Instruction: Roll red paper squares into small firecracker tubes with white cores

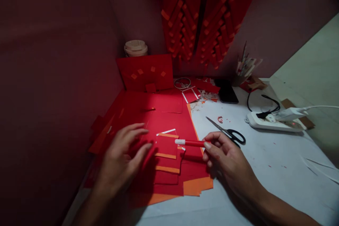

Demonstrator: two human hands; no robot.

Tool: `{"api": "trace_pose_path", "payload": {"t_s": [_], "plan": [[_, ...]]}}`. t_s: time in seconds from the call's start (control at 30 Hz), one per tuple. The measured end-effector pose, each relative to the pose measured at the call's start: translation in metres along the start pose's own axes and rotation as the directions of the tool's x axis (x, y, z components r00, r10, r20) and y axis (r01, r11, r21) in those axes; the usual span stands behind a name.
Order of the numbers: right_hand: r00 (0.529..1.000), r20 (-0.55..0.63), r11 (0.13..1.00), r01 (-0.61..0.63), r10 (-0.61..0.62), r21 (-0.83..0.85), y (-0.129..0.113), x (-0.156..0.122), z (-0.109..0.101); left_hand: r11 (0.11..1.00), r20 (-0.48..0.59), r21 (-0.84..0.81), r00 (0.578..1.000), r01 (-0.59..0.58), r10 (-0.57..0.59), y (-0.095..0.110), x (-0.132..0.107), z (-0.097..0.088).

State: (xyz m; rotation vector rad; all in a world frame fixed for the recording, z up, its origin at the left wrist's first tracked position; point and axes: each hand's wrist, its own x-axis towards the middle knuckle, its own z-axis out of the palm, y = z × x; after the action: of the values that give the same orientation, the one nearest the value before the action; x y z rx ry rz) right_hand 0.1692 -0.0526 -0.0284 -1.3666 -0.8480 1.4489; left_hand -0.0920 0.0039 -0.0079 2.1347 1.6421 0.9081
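dim reddish wall (53, 42), white table (265, 162) (lit)

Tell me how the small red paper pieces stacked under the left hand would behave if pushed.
The small red paper pieces look thin and flat, so probably light and floppy. They overlap loosely, so a push from the left hand would likely slide and fan them across the red sheet. Lifted edges suggest they crease easily.
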Motion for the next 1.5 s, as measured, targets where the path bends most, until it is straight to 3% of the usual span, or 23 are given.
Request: {"api": "trace_pose_path", "payload": {"t_s": [0.1,0.2,0.33,0.47,0.63,0.7,0.83,0.9,1.0,1.1,1.2,1.33,1.5], "plan": [[1.000,-0.006,0.999,0.007,-0.007,0.044,0.001,-0.001,-0.002,0.992,0.281,-0.040,0.951,-0.121,0.127,0.012,-0.009,0.017],[1.000,-0.008,0.999,0.015,-0.014,0.045,0.001,-0.003,-0.002,0.987,0.387,-0.057,0.908,-0.147,0.158,0.014,-0.012,0.032],[0.999,0.003,0.999,0.032,-0.032,0.031,0.001,-0.002,-0.001,0.990,0.367,-0.057,0.920,-0.126,0.138,0.014,-0.011,0.039],[1.000,0.001,0.999,0.031,-0.031,0.027,0.001,0.000,-0.001,0.995,0.312,-0.059,0.945,-0.083,0.098,0.016,-0.010,0.034],[1.000,0.005,0.999,0.029,-0.029,0.034,0.003,-0.001,-0.003,0.992,0.124,-0.047,0.986,0.117,-0.111,0.017,-0.008,0.020],[0.999,0.006,0.999,0.035,-0.035,0.037,0.003,-0.002,-0.003,0.974,0.012,-0.069,0.976,0.217,-0.217,0.018,-0.007,0.014],[0.999,0.007,0.998,0.037,-0.038,0.057,0.004,-0.002,-0.003,0.915,-0.142,-0.200,0.914,0.351,-0.381,0.018,-0.005,0.006],[0.999,0.007,0.997,0.043,-0.044,0.068,0.004,-0.002,-0.003,0.874,-0.124,-0.292,0.890,0.390,-0.438,0.019,-0.003,0.004],[0.999,-0.001,0.995,0.054,-0.054,0.081,0.001,-0.004,-0.002,0.699,0.063,-0.534,0.847,0.476,-0.528,0.021,-0.003,0.005],[0.997,-0.031,0.992,0.072,-0.069,0.106,-0.005,-0.006,-0.002,0.535,0.226,-0.657,0.816,0.531,-0.533,0.029,-0.006,0.009],[0.989,-0.072,0.985,0.140,-0.133,0.103,-0.012,-0.008,-0.002,0.529,0.275,-0.659,0.826,0.534,-0.491,0.042,-0.014,0.013],[0.977,-0.080,0.971,0.205,-0.196,0.124,-0.016,-0.010,-0.002,0.674,0.197,-0.606,0.901,0.422,-0.387,0.056,-0.030,0.015],[0.996,-0.015,0.955,0.089,-0.088,0.284,-0.012,-0.009,-0.003,0.786,0.095,-0.587,0.981,0.193,-0.170,0.060,-0.045,0.020]]}}
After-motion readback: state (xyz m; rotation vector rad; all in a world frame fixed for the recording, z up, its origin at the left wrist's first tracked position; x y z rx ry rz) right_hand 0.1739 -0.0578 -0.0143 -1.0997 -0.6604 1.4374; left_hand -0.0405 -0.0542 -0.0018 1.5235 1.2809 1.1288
